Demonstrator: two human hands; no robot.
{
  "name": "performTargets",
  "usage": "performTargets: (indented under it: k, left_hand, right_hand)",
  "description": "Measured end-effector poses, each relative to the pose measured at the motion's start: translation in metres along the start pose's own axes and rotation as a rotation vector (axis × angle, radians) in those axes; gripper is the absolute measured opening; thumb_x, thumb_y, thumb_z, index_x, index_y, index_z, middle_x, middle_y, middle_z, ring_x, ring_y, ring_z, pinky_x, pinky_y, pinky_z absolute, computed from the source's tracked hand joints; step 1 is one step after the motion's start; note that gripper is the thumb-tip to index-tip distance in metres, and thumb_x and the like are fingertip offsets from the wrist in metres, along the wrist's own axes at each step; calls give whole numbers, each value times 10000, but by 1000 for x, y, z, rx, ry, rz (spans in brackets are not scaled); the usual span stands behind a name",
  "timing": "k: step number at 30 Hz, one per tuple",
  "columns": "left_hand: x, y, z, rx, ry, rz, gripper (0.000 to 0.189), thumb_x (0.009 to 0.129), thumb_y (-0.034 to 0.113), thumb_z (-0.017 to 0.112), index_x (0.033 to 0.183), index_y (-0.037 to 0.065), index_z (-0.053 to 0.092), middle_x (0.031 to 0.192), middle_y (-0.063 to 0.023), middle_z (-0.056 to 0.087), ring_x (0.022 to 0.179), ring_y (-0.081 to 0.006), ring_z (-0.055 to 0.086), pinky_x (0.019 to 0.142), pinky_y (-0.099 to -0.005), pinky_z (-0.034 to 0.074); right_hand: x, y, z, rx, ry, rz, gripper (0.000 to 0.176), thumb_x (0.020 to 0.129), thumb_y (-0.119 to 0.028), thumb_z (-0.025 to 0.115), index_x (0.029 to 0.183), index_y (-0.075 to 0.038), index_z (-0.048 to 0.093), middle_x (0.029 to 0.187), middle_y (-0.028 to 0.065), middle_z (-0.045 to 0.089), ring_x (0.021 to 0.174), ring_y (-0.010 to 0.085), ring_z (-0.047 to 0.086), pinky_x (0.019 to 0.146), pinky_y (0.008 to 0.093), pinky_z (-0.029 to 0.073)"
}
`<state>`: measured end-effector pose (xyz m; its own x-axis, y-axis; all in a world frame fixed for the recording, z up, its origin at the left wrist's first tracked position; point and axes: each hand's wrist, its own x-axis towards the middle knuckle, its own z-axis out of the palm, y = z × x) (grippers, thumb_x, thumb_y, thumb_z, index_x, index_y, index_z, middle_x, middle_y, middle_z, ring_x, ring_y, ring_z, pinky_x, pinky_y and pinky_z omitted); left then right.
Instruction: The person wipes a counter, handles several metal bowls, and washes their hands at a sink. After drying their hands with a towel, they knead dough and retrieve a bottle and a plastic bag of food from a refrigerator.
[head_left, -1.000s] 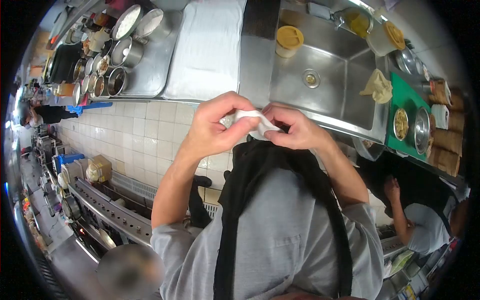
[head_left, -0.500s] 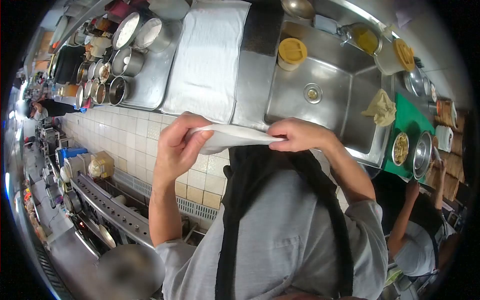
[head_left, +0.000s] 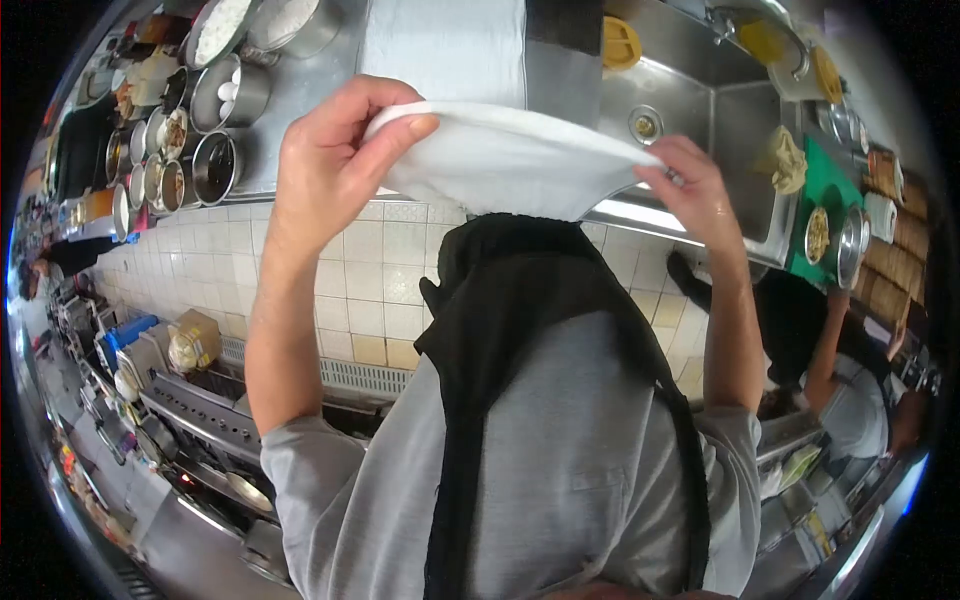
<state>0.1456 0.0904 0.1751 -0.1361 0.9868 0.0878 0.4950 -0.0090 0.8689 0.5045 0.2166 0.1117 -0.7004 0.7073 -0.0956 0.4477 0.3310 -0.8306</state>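
Note:
Between my two hands hangs a white cloth (head_left: pixel 510 160), held up over the front edge of the counter and drawn out sideways. My left hand (head_left: pixel 335 155) is closed on its left end, the thumb lying along the upper edge. At the other end, my right hand (head_left: pixel 695 195) pinches the right corner between bent fingers. The lower part of the cloth drops loosely above my black apron. Behind it on the counter, a flat white sheet (head_left: pixel 440 50) is spread out; the held cloth covers its near part.
A steel sink (head_left: pixel 720 120) lies to the right, with a yellow-lidded tub (head_left: pixel 620 42) and a crumpled cloth (head_left: pixel 788 160). Several metal pots, one with eggs (head_left: pixel 228 92), stand left. A co-worker (head_left: pixel 850 400) is at the far right by a green board (head_left: pixel 825 185). A stove (head_left: pixel 200 410) is behind left.
Both my hands have risen toward the counter and moved farther apart. The cloth, narrow and folded before, is now spread wider and hangs open.

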Motion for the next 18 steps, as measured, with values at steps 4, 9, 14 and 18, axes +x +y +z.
performTargets:
  k: [4, 9, 14, 18]
  left_hand:
    - [-1, 1, -26, -16, -303, -109, 166, 877, 80, 743, 999, -10, 674, 907, -42, 665, 766, -81, 586, 662, -228, 479]
    - [-23, -21, -21, 245, -200, 55, 159, 840, 22, 734, 982, -7, 669, 935, -104, 681, 795, -201, 648, 692, -329, 522]
    - [-63, -24, -21, -208, 76, -33, 110, 853, -12, 719, 937, -5, 648, 965, -131, 693, 873, -218, 684, 709, -326, 564]
    - [-87, 15, -28, -601, -113, 239, 143, 863, 7, 725, 916, -31, 597, 789, -154, 698, 693, -229, 712, 570, -340, 591]
  right_hand:
    - [-10, -27, -14, -15, 328, -23, 160, 878, 16, 649, 1033, 7, 688, 983, 91, 646, 922, 162, 616, 812, 270, 480]
    - [-33, -53, -28, -185, 392, -122, 247, 841, 120, 568, 1033, 16, 682, 1002, 101, 665, 887, 167, 627, 795, 257, 480]
    - [-62, -58, -27, -63, 435, -191, 180, 844, 87, 593, 1001, 45, 671, 922, 112, 666, 782, 168, 622, 700, 252, 478]
    - [-90, -53, -43, 173, 514, -288, 100, 841, 2, 659, 918, 65, 651, 804, 143, 651, 695, 189, 619, 603, 276, 487]
